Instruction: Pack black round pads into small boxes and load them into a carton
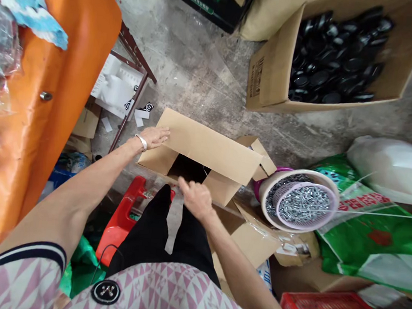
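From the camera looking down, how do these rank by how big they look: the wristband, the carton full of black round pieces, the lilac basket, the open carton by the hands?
Largest to smallest:
1. Carton of black pieces
2. Open carton
3. Lilac basket
4. Wristband

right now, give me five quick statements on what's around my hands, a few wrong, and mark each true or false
1. The left hand touches the long flap of the open carton. True.
2. The bracelet is on the right wrist. False: it is on the left wrist.
3. The lilac basket of screws sits inside a larger round tub. True.
4. The big cardboard box at the upper right is full of white pieces. False: the pieces are black.
5. The blue-and-white cloth lies on the floor. False: it lies on the orange cover.
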Tool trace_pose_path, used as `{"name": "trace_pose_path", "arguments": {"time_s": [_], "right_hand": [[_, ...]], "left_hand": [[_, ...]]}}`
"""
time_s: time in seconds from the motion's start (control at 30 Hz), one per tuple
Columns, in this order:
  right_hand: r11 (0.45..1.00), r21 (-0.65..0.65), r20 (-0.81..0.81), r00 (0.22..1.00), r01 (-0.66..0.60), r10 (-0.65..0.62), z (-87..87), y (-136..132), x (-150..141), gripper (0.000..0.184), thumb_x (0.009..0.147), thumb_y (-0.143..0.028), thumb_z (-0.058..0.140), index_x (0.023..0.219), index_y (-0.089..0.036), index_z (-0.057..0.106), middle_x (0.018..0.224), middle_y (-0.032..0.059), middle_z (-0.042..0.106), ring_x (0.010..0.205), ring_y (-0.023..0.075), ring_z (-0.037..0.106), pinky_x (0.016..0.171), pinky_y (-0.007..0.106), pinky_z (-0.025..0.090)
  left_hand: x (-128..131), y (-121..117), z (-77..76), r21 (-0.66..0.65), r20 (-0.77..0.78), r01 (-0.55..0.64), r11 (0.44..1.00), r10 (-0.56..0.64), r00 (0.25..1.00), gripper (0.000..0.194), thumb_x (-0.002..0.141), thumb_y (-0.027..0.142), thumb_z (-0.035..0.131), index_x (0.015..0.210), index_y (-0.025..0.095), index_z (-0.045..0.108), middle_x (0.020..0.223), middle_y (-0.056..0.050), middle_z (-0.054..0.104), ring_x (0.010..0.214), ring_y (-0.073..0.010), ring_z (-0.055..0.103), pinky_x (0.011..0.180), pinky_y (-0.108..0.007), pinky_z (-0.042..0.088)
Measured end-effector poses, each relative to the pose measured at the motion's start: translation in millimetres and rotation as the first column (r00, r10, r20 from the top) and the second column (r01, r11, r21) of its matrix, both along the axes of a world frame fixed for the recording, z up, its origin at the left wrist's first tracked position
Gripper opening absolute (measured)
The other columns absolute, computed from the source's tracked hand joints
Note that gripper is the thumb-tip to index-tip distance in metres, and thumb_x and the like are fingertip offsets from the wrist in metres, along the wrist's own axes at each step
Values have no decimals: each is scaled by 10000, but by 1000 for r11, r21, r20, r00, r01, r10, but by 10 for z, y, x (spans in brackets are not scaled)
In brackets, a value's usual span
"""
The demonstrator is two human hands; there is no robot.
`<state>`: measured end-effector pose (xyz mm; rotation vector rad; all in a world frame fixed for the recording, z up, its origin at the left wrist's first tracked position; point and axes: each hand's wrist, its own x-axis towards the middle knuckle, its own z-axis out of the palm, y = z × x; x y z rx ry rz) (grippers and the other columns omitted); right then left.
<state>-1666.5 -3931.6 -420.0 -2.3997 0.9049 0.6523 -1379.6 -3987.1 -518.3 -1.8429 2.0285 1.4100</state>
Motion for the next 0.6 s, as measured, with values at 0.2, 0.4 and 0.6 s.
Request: {"name": "trace_pose_path", "arguments": {"time_s": [0.2, 0.4, 0.6], "right_hand": [[987, -157, 92, 996, 19, -4, -822, -561, -46, 544, 945, -144, 368, 1437, -361, 450, 1433, 129, 459, 964, 253, 476, 830, 435, 306], [976, -162, 156, 980, 145, -119, -871, -384, -186, 486, 932, -257, 473, 1415, -313, 484, 1453, 136, 442, 1069, 278, 452, 950, 474, 316], [331, -228, 228, 381, 915, -896, -629, -359, -1062, 683, 940, -526, 298, 1511, -153, 274, 1509, 205, 323, 1394, 348, 277, 1100, 558, 244]], "left_hand": [[173, 96, -52, -11, -98, -498, 867, 495, 863, 412, 922, 394, 442, 1159, 161, 685, 1214, -72, 690, 1162, -206, 621, 1063, -338, 452], [-55, 453, -302, 64, 73, -848, 526, 845, 530, 598, 874, 479, 552, 1343, 111, 516, 1232, -183, 644, 1172, -310, 601, 1037, -470, 446], [-258, 503, -413, 110, 22, -877, 468, 881, 473, 932, 763, 483, 686, 1497, 94, 265, 1321, -208, 564, 1191, -298, 592, 1061, -432, 429]]}}
